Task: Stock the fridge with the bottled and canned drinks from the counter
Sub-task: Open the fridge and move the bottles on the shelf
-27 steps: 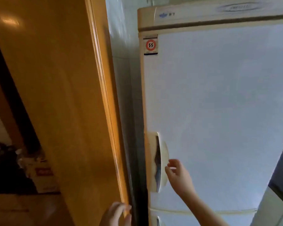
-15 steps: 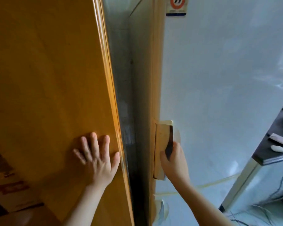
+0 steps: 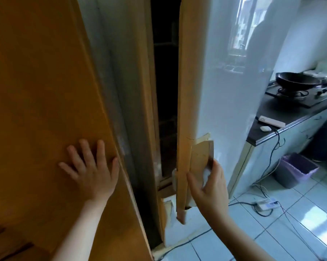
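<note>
If the flat left hand (image 3: 91, 172) slips, the orange wooden door (image 3: 46, 91) may strike the white fridge door (image 3: 224, 91), whose beige handle (image 3: 200, 155) the right hand (image 3: 208, 183) grips.

dark counter (image 3: 271, 109), hob (image 3: 314, 102), white power strip (image 3: 271, 121)

wooden door (image 3: 46, 91) left of fridge (image 3: 224, 91), counter (image 3: 283, 117) right

Orange wooden door (image 3: 42, 91) — pale tiled floor (image 3: 271, 232), daylight
</note>
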Tool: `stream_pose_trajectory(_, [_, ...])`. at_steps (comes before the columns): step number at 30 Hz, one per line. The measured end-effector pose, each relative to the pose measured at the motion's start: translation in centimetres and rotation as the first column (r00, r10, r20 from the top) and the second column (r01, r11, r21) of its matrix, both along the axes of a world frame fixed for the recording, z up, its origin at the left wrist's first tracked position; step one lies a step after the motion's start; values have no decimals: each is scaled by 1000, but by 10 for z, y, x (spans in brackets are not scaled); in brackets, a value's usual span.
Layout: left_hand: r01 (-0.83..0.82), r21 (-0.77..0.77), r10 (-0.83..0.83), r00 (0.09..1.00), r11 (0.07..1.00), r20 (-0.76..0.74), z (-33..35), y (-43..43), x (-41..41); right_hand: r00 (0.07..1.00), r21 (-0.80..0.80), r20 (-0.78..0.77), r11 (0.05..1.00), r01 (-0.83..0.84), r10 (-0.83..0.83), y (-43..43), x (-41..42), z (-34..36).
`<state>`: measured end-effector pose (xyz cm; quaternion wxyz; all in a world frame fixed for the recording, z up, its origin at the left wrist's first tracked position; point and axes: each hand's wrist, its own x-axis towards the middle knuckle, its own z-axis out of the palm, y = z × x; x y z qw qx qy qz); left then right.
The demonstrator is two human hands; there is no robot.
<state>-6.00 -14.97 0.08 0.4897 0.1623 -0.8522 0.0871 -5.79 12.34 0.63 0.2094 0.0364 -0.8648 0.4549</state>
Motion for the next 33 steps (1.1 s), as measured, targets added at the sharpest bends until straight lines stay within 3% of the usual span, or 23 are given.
stream_pose_trajectory(5, [37, 96, -43, 997, 995, 67, 3, 7, 9, 967, -8, -28, 968, 252, -252, 55, 34, -6])
stream_pose_trajectory(9, [238, 165, -239, 971, 957, -14, -12, 41, 11, 925, -19, -46, 926, 377, -378, 103, 47, -12])
stream_pose_trajectory(14, [503, 184, -519, 854, 844, 46, -19, 116, -3, 888, -119, -95, 891, 438, -449, 159, 62, -26])
stream_pose_trajectory(20, [705, 319, -764, 635, 633, 114, -14, 200, -30, 765, -174, -112, 771, 613, -634, 220, 65, -33])
stream_pose_trajectory(25, [772, 321, -835, 530, 548, 152, -6, 266, -57, 702, -242, -147, 714, 657, -697, 281, 53, -33])
stream_pose_trajectory(29, [781, 374, -865, 462, 501, 194, 0, 309, -80, 599, -349, -96, 590, 728, -795, 327, 38, -41])
stream_pose_trajectory(33, [828, 351, -898, 416, 438, 139, 16, 355, -108, 575, -444, -66, 540, 715, -815, 375, 12, -37])
